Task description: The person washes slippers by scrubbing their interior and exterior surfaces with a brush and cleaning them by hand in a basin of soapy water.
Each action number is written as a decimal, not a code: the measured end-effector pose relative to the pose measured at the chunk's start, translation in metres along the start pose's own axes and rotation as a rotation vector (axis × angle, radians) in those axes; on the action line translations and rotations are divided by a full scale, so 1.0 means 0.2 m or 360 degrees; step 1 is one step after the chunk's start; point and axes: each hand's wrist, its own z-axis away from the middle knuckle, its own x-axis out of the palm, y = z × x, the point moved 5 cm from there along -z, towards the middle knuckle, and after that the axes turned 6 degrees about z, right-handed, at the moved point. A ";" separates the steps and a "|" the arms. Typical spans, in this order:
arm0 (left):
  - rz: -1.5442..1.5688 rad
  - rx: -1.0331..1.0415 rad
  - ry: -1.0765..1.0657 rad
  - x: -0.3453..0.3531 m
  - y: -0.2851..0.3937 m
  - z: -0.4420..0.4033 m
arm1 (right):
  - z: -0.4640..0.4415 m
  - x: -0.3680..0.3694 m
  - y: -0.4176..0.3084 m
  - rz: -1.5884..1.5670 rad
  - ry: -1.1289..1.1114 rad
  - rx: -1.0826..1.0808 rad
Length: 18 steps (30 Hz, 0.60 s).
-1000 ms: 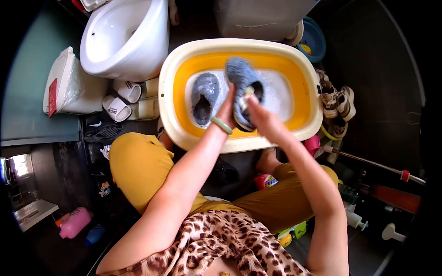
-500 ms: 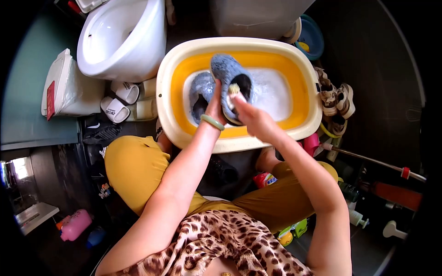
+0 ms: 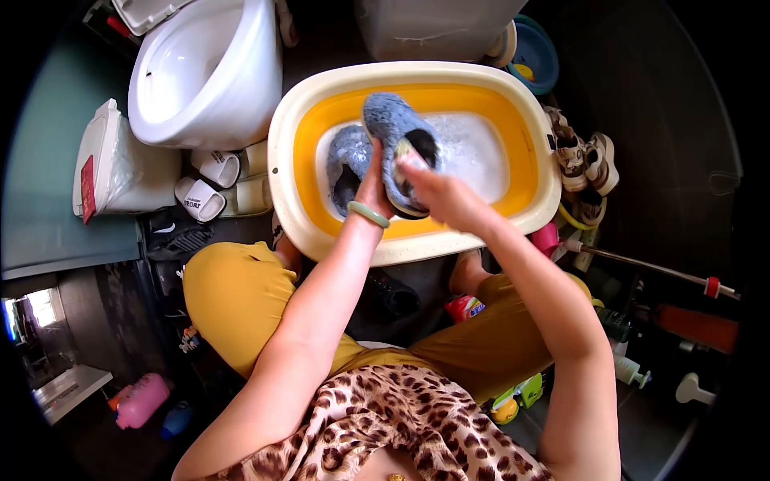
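A fuzzy blue-grey slipper (image 3: 388, 114) is held over the basin by my left hand (image 3: 373, 183), which grips its side from below. My right hand (image 3: 451, 196) is closed around a small brush (image 3: 406, 151) with pale bristles, pressed into the slipper's dark opening. The brush is blurred and its handle is hidden by my fingers. A second blue-grey slipper (image 3: 350, 147), wet and foamy, lies in the left part of the cream and yellow basin (image 3: 287, 144). Sudsy water (image 3: 473, 156) covers the basin's bottom.
A white toilet (image 3: 204, 96) and a lidded bin (image 3: 128, 172) stand to the left, with white slides (image 3: 202, 199) nearby. Sneakers (image 3: 600, 164) and a long-handled pole (image 3: 642, 267) are on the right. A blue bucket (image 3: 545, 56) sits behind the basin.
The brush has shifted slightly within the slipper's opening as my right hand moves. My left hand keeps its grip on the slipper. The whole view has tilted a little.
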 end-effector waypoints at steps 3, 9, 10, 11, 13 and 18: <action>-0.0013 0.0164 0.0047 -0.06 0.10 -0.01 | 0.18 0.04 -0.06 -0.0061 -0.0359 0.0174; -0.0064 -0.0020 -0.0081 -0.03 -0.03 0.01 | -0.05 -0.15 0.12 0.0350 0.0062 0.0034; -0.0047 -0.0065 -0.0019 -0.01 -0.05 0.02 | -0.10 -0.14 0.13 0.0346 0.0076 0.0033; -0.0026 -0.0110 0.0044 0.00 -0.09 0.04 | -0.15 -0.13 0.15 0.0339 0.0228 -0.0025; -0.0082 -0.0076 0.0043 0.03 -0.10 0.04 | -0.16 -0.10 0.08 0.0331 0.0382 -0.0068; 0.0097 0.0000 -0.0280 -0.09 0.05 -0.05 | 0.07 0.02 -0.07 -0.0366 -0.0257 0.0075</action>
